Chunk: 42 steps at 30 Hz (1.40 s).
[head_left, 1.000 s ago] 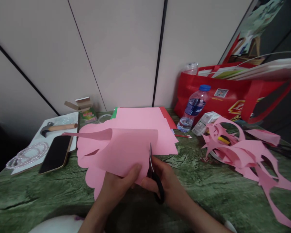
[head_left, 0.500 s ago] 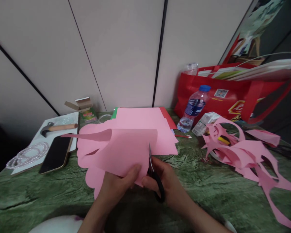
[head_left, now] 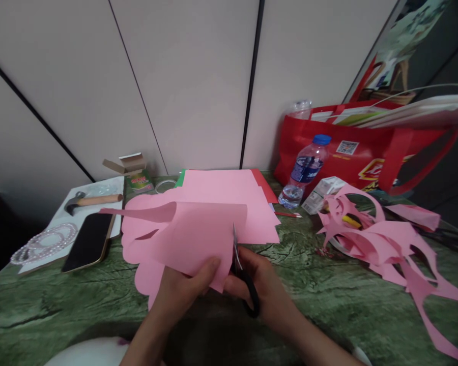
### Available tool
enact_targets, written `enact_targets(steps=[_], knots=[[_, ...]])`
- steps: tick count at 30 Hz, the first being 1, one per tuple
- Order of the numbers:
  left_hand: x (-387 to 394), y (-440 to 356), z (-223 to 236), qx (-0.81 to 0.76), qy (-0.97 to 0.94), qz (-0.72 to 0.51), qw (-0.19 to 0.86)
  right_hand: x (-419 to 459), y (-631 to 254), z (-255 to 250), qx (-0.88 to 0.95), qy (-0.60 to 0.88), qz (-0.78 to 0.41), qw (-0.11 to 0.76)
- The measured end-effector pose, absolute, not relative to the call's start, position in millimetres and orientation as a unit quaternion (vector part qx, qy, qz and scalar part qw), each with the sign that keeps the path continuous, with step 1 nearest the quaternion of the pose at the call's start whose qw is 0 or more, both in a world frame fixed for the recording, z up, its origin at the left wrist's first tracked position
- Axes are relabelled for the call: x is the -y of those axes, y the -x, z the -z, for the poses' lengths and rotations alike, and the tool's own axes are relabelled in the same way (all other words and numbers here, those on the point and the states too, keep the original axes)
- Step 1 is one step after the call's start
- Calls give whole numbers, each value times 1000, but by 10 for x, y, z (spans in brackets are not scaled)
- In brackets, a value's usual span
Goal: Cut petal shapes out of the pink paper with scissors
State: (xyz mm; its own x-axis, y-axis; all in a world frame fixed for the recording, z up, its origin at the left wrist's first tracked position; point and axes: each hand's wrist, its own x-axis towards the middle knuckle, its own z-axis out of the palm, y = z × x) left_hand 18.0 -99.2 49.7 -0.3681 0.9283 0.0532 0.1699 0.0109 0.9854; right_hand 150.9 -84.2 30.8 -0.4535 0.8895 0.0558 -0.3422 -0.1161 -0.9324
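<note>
My left hand [head_left: 193, 284] pinches the lower edge of a pink paper sheet [head_left: 198, 239], thumb on top and the other fingers hidden beneath. A cut strip of the sheet sticks out to the left. In my right hand [head_left: 257, 277] is a pair of black-handled scissors [head_left: 248, 290], fingers through the loops. Its blades point away from me and lie at the sheet's right part; one blade shows above the paper. Beneath and behind the held sheet lie scalloped pink paper pieces [head_left: 132, 249] and a stack of pink sheets [head_left: 225, 184].
Pink paper scraps [head_left: 385, 239] heap at the right, before a red bag [head_left: 370, 147]. A water bottle [head_left: 305, 170], small white box [head_left: 322, 194] and red pencil [head_left: 288, 214] stand or lie nearby. Leftward are a hammer [head_left: 95, 200], phone [head_left: 89, 239], bead string [head_left: 46, 241] and opened box [head_left: 137, 178].
Hardly anything differs. The paper's right edge and the scissor blades have shifted very slightly to the left; both hands keep their hold.
</note>
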Motion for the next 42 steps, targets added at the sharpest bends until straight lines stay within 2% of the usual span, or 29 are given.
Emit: enact_targets(steps=[19, 42], knots=[[990, -181, -577, -614, -410, -526, 421, 838, -1503, -372, 515, 312, -668, 437], [931, -79, -554, -563, -436, -571, 409, 861, -1500, -367, 505, 351, -671, 414]])
